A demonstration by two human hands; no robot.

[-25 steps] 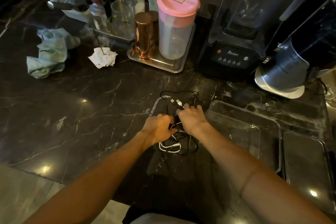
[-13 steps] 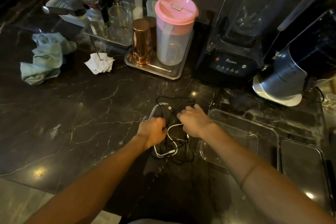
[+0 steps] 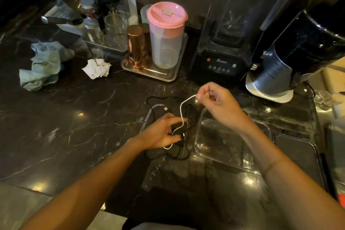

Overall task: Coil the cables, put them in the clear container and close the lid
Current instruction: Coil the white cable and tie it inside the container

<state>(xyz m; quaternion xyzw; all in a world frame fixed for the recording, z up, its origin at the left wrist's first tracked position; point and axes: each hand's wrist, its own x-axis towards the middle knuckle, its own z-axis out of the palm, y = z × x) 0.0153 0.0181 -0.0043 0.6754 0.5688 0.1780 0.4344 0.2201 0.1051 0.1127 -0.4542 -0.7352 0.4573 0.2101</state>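
Note:
A tangle of black cables (image 3: 169, 152) and a translucent cable (image 3: 158, 106) lies on the dark marble counter. My right hand (image 3: 218, 104) pinches one end of a white cable (image 3: 181, 113) and holds it lifted above the pile. The white cable runs down to my left hand (image 3: 162, 132), which holds it between thumb and fingers over the tangle. The clear container (image 3: 224, 147) stands open just right of the pile, under my right forearm. Its lid (image 3: 298, 157) lies flat further right.
Behind the cables stand a steel tray (image 3: 168, 76) with a pink-lidded jug (image 3: 166, 33) and copper cup (image 3: 136, 46), a black blender (image 3: 224, 43) and a grinder (image 3: 291, 58). A green cloth (image 3: 43, 65) and crumpled paper (image 3: 97, 68) lie at the left.
My right hand rose up and away from the pile, drawing the white cable's end out of the tangle. My left hand opened somewhat and now holds the lower part of the white cable.

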